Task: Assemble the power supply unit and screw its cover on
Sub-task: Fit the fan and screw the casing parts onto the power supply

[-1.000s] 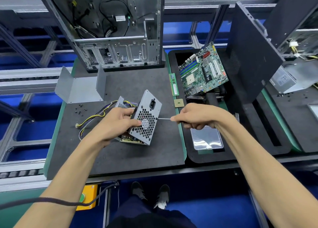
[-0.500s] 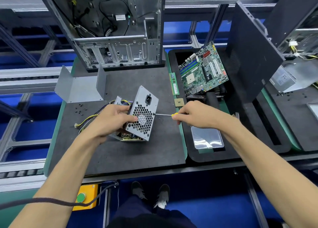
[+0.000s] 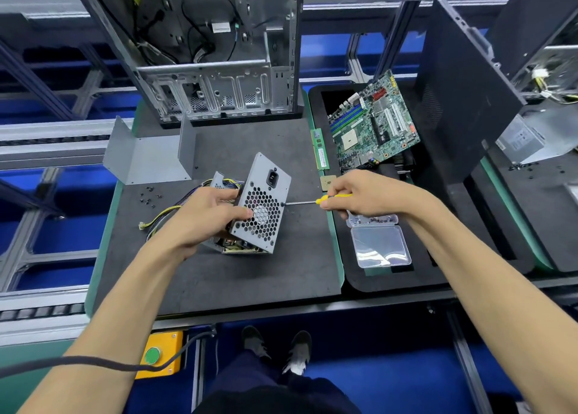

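Since a second earlier, our screwdriver (image 3: 316, 201) tip had reached the PSU's (image 3: 261, 205) right edge. Our left hand (image 3: 203, 218) gripped the PSU mid-mat, tilted, grille facing near-right; right hand (image 3: 369, 196) pinched the screwdriver, lying left-right.

Grey mat (image 3: 219, 276) under the hands, on a green-edged bench (image 3: 100, 257). Aluminium rails (image 3: 47, 138) left of them, blue floor (image 3: 391, 382) below. Yellow button box (image 3: 159, 354) beneath the bench front.

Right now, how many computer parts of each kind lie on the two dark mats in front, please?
Grey metal power supply units: 1
Green motherboards: 1
Green memory sticks: 1
Square processor chips: 1
Bent grey metal covers: 1
Total: 5
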